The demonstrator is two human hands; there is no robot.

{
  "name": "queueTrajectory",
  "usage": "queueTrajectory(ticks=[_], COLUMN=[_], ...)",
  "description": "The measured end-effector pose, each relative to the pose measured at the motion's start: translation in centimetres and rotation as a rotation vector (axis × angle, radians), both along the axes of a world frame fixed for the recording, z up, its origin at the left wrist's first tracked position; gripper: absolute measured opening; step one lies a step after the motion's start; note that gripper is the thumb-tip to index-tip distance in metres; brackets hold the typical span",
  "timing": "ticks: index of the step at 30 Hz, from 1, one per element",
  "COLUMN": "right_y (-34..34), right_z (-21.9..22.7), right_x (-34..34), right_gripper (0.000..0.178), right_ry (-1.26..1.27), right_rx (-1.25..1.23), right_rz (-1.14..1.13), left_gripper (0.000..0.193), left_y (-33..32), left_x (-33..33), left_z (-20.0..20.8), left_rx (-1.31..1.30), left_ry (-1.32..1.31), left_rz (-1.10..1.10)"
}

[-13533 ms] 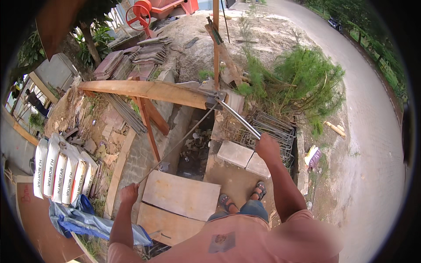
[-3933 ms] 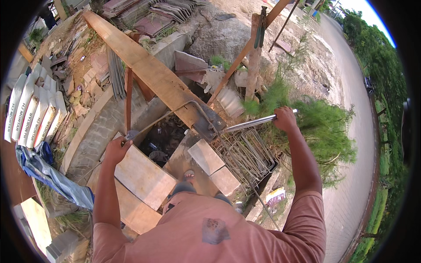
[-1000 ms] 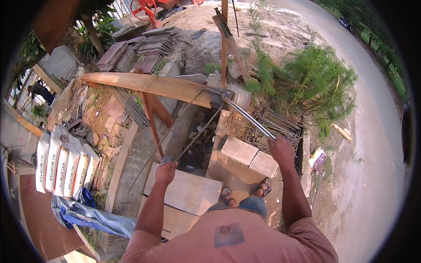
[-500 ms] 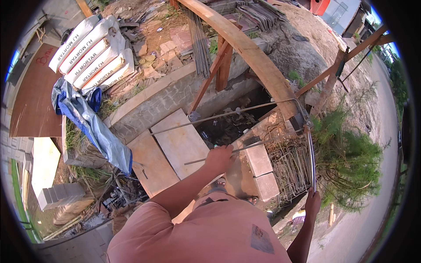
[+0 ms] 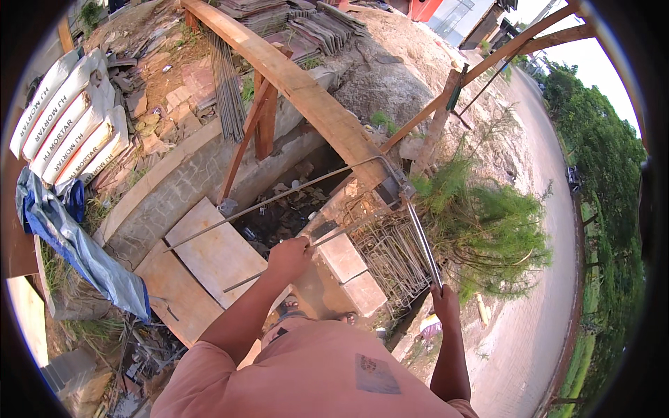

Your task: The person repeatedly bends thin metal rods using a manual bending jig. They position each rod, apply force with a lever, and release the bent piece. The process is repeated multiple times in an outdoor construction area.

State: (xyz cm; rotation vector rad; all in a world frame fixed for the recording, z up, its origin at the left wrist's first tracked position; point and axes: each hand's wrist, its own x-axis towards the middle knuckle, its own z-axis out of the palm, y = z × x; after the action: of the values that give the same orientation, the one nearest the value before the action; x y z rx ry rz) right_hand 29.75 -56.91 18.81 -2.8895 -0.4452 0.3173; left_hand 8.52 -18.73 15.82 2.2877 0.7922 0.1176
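A thin steel rod [image 5: 275, 200] is bent into a long U, its turns lying at the near end of a heavy wooden beam [image 5: 300, 83]. My left hand [image 5: 291, 258] is closed around the rod's nearer leg, whose free end sticks out to the left past my forearm. A metal bending fixture [image 5: 396, 188] sits on the beam end, partly hidden by the rod. From it a shiny metal lever bar [image 5: 422, 240] slopes down toward me. My right hand [image 5: 446, 304] is wrapped around the lever's lower end.
Below the rod lie bent steel stirrups [image 5: 394, 258], pale blocks [image 5: 341, 256] and flat boards [image 5: 216, 247] beside a littered pit [image 5: 279, 216]. A bush [image 5: 481, 237] grows right of the lever. White sacks [image 5: 63, 115] and a blue tarp [image 5: 80, 244] lie left.
The whole view has swung right, so the scene sits farther left and more of the road and trees shows. Both hands keep their grips; the rod's shape looks the same.
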Motion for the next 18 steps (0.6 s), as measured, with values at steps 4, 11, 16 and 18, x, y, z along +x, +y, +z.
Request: queueTrajectory(ticks=[4, 11, 16, 18], right_y=[0.7, -1.1, -1.5, -0.2], right_z=[-0.4, -1.8, -2.5, -2.0], right_x=[-1.4, 1.7, 0.8, -0.5], right_gripper=[0.049, 0.053, 0.054, 0.056], right_ry=[-0.084, 0.229, 0.099, -0.015], right_rx=[-0.043, 0.109, 0.178, 0.094], right_rz=[-0.090, -0.078, -0.056, -0.112], left_gripper=[0.026, 0.041, 0.050, 0.051], left_y=[4.4, 17.4, 16.9, 17.0], left_x=[0.2, -1.0, -1.4, -1.6], left_z=[1.8, -1.7, -1.6, -2.2], left_rx=[0.242, 0.049, -0.308, -0.290], left_ry=[-0.255, 0.184, 0.157, 0.116], left_rz=[0.103, -0.067, 0.009, 0.038])
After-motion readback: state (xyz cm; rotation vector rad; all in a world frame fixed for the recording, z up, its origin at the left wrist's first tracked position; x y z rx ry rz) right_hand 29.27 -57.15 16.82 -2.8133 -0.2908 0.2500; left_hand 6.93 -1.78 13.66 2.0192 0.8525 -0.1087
